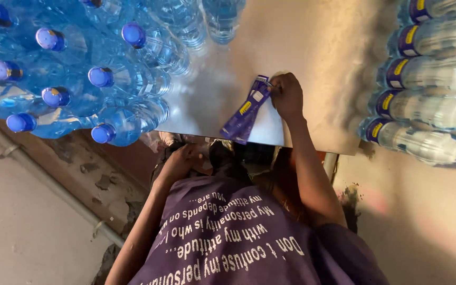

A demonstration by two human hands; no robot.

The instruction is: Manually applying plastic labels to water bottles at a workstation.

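Left of the bare metal table (312,47): nine blue round plastic bottle caps (103,77) visible. Right: five labelled clear plastic bottles (439,108). On it: one purple label strip (246,113).

The fingers (279,83) of the right hand (287,96) pinch the top end of a strip of labels (248,111) lying on the metal table (312,47), the strip running down and left from them to the table's near edge. Far left of the fingers, upright capped bottles (106,74) crowd the table. Right of them lie labelled bottles (428,100) on their sides. The left hand (181,158) sits below the table edge
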